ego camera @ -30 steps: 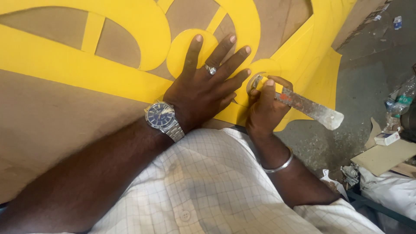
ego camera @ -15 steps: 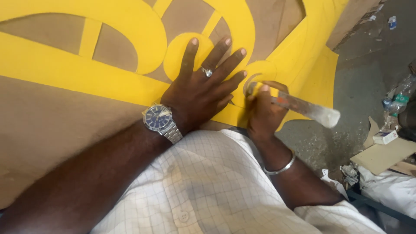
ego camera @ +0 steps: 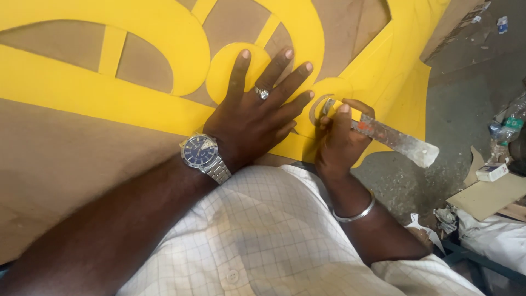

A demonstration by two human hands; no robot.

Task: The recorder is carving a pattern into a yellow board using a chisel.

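A large yellow sheet [ego camera: 82, 87] with cut-out curved shapes lies on a brown board [ego camera: 66, 159]. My left hand [ego camera: 257, 112], with a ring and a blue-faced wristwatch, presses flat on the yellow sheet, fingers spread. Just to its right, my right hand [ego camera: 339, 137] grips a flat metal blade [ego camera: 394, 140], its tip down on a round part of the yellow sheet and its worn end sticking out to the right.
Grey concrete floor [ego camera: 466, 98] shows to the right of the board. On it lie cardboard scraps [ego camera: 485, 197], a small box [ego camera: 491, 172], a plastic bottle [ego camera: 507, 126] and white fabric. My checked white shirt fills the bottom of the view.
My right hand and the blade have shifted slightly along the round yellow shape. My left hand stays pressed in place.
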